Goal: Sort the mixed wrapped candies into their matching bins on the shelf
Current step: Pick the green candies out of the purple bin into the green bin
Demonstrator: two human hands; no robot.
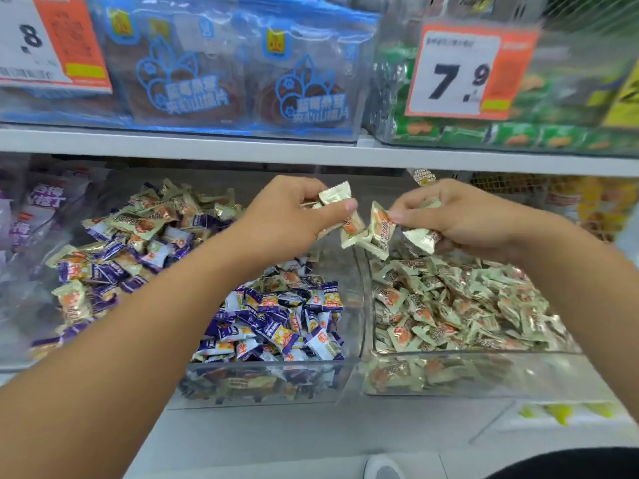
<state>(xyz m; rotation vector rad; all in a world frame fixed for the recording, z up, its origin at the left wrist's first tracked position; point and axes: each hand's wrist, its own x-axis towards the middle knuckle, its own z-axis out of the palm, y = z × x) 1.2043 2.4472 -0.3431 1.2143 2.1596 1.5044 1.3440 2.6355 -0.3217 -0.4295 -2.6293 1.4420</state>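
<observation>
At the centre of the frame both hands hold pale green wrapped candies above the gap between two clear bins. The left hand has its fingers curled round a small bunch, thumb pressed across the top; one wrapper sticks up above the thumb and another hangs below it. The right hand pinches a candy between thumb and forefinger, just beside the left hand's hanging one, and a further piece shows under its curled fingers. How many each hand holds in all cannot be told.

Directly below the right hand, at right of centre, the green-candy bin is filled with matching pale green pieces. Left of it, touching wall to wall, the purple-candy bin holds purple and white wrappers, partly covered by the left forearm. At middle left lies a mixed heap of green and purple candies, too many to count. So three groups of candy sit on this level, two sorted and one mixed.

The upper shelf edge runs across just above the hands, leaving a low band of room over the bins. Above it stand blue-printed packets and two orange price tags, one at upper left and one at upper right.
</observation>
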